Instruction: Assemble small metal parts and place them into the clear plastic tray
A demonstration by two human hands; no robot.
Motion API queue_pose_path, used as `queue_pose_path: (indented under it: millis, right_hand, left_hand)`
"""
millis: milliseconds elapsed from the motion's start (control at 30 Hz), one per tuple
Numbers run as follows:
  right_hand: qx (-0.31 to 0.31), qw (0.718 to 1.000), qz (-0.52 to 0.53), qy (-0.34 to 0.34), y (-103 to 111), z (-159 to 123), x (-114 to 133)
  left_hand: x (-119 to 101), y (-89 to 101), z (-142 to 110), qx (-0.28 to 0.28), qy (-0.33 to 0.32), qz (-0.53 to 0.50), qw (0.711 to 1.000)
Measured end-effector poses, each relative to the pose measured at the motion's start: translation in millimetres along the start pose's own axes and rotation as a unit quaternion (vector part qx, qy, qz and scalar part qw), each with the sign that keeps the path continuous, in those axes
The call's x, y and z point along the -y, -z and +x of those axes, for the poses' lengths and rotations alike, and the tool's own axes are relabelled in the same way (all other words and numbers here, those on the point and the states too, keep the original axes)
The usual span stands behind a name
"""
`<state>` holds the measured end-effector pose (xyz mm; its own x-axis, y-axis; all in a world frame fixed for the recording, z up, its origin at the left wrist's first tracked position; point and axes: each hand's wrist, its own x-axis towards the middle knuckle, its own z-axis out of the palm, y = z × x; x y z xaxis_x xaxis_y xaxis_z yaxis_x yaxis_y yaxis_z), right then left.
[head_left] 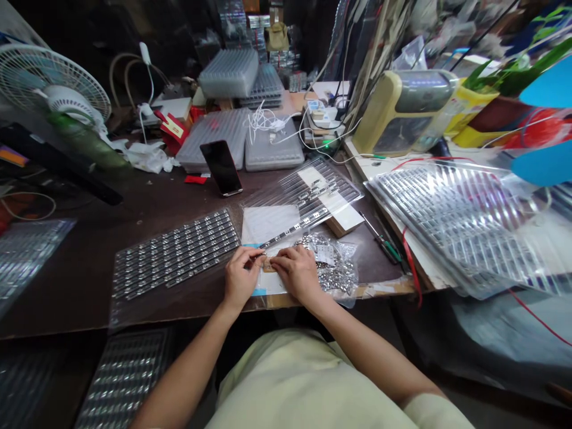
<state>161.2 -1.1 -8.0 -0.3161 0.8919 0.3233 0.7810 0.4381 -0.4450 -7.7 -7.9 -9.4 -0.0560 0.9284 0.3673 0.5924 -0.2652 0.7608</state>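
Observation:
My left hand (242, 275) is closed in a pinch at the left side of a small tan block (269, 266); what lies between its fingertips is too small to make out. My right hand (298, 271) bends over the block's right side, fingers closed together, their tips hiding whatever they hold. A dark strip with shiny metal segments (295, 229) slants up and right from just above my left fingertips. Under it lies a white sheet (270, 221). Beside my right hand rests a clear plastic bag of small shiny metal parts (337, 269).
Left of my hands, a clear tray (176, 253) holds rows of dark strips. Behind stands a phone (222, 168); a ribbed clear tray (286, 190) rests partly on a pale block (344, 221). At right are a green-handled screwdriver (389, 249) and stacked clear trays (473, 220).

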Motion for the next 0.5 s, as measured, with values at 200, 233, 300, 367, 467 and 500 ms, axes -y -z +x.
queue_pose_path:
  millis: [200,233,300,367,467,500]
  right_hand:
    - [-0.014,0.998,-0.051,-0.036,17,-9,-23]
    - [-0.008,0.998,-0.051,-0.031,19,-11,-27]
    - [-0.003,0.999,-0.035,-0.020,20,-15,-32]
    - [-0.016,1.000,-0.011,-0.021,19,-17,-34]
    - [-0.054,0.998,0.018,-0.028,17,-19,-35]
    - [-0.068,0.997,0.027,-0.030,16,-19,-35]
  left_hand:
    - [1,-0.8,0,0.006,0.007,-0.008,1.000]
    - [1,-0.7,0,0.008,0.009,-0.010,1.000]
    - [-1,-0.4,2,0.012,0.014,-0.015,1.000]
    - [-3,0.1,5,0.016,0.019,-0.018,1.000]
    - [-8,-0.5,10,0.017,0.010,-0.014,1.000]
    - [-11,-1.6,11,0.021,0.003,-0.010,1.000]
